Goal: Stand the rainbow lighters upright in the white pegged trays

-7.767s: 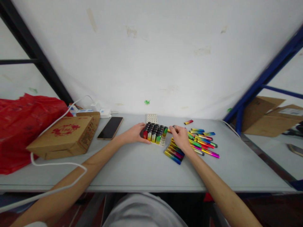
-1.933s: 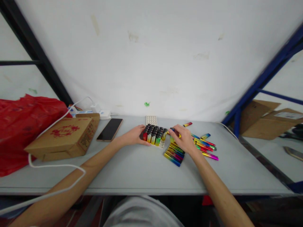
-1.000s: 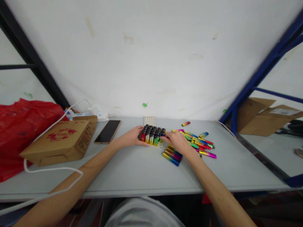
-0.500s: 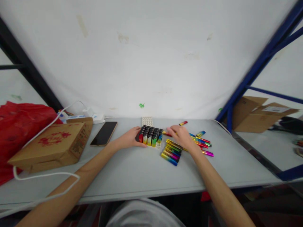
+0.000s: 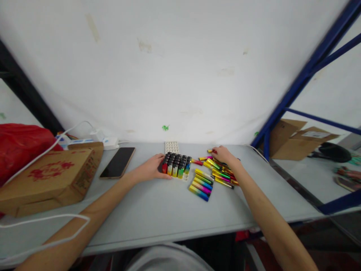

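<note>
My left hand grips the left side of a white tray packed with upright lighters, black tops up and bodies red, yellow, green and blue. Thumb in front, fingers behind. At the tray's front right corner some empty holes show. My right hand is at the back of a loose pile of shiny coloured lighters, its fingers closed over one end of a small red and yellow lighter. Between tray and pile lies a neat row of lighters, side by side.
A second white holed tray lies behind the filled one. To the left are a phone, a cardboard box, a red bag and a white cable. Blue rack posts and an open carton stand right.
My right hand has moved from beside the filled tray to the right and back, onto the lighter lying behind the pile. My left hand keeps its hold. The view has shifted slightly.
</note>
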{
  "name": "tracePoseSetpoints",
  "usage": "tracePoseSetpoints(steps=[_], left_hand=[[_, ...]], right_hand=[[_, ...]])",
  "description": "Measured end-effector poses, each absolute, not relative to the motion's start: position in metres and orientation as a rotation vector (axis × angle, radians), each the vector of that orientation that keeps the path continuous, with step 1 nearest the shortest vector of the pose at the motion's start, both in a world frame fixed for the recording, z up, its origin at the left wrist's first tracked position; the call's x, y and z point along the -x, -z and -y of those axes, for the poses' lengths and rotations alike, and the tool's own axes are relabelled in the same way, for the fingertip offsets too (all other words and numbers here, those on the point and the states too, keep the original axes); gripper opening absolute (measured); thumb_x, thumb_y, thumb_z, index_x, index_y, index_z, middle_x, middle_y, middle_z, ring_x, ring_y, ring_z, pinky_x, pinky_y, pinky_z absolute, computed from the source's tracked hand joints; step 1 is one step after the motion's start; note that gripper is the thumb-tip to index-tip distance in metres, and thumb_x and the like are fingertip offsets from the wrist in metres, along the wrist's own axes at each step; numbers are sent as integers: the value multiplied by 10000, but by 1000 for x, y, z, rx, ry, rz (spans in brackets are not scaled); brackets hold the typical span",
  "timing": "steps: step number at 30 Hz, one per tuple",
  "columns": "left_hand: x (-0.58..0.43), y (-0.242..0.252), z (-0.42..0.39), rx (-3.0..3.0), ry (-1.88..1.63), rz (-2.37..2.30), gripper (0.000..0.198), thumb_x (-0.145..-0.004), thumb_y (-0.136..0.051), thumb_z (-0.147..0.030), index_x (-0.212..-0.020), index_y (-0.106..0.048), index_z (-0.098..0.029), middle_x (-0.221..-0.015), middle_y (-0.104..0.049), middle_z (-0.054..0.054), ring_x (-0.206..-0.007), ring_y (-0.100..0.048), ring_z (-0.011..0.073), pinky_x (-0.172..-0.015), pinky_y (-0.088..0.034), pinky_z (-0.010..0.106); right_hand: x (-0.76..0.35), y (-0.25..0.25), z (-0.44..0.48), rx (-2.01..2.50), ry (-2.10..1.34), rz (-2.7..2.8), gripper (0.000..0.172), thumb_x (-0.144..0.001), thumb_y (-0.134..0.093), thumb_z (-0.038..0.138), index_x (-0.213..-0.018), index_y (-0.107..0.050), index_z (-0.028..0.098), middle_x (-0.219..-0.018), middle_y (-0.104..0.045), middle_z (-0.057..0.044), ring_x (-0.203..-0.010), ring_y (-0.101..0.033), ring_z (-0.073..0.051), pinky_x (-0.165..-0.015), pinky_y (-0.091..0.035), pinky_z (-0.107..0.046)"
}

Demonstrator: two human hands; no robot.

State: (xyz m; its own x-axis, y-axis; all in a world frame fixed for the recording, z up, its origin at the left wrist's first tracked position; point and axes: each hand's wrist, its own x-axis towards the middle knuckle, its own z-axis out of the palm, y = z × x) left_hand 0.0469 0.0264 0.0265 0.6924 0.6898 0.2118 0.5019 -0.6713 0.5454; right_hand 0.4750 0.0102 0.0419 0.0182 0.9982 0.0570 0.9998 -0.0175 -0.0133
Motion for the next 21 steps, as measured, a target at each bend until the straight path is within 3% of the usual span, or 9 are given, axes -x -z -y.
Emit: tracePoseSetpoints(steps=[7, 10, 13, 17, 21], left_hand=[[-45, -26, -26, -2450, -590, -913, 830, -715, -1003, -731, -1357, -798, -246, -1440, -792, 134, -1356, -730, 430, -1245, -577, 497], [-46, -26, -24, -2445, -592, -905, 820, -728, -1001, -721, -1360, -798, -239, -1449, -789, 141, -1354, -727, 425, -1247, -574, 502], [-46, -27, -23, -2437, -591, -923, 832, -716, -1015, -716, -1356, -801, -229, -1449, -787, 156, -1362, -719, 441, -1254, -564, 526], [-45, -26, -24, -2438, -581, -935, 815, -713, -1024, -708, -1330, -811, -219, -1405, -793, 160, -1333, -730, 432, -1224, -575, 521], [-45, -24, -25, -2446, -609, -934, 822, -702, -1033, -706, -1325, -812, -219, -1396, -793, 151, -1327, -733, 425, -1212, -581, 503]], right_hand=[[-485, -42, 2, 2000, 94, 1985, 230, -1137, -681, 337, -1144, -797, 139, -1090, -803, -153, -975, -741, -230, -931, -545, -314], [-479, -48, 8, 1701, -75, 1739, 354, -1125, -652, 530, -1152, -732, 187, -920, -764, -66, -765, -690, -213, -772, -544, -332], [-460, -56, 16, 1448, -330, 1552, 548, -1021, -677, 746, -1183, -703, 223, -762, -691, 24, -603, -569, -172, -632, -468, -306], [-425, -59, 26, 1231, -559, 1329, 658, -835, -824, 832, -1078, -734, 227, -688, -614, 50, -616, -487, -155, -580, -435, -294], [-399, -53, 34, 1163, -742, 1165, 713, -770, -832, 917, -900, -698, 228, -746, -648, 6, -674, -560, -164, -626, -530, -305]])
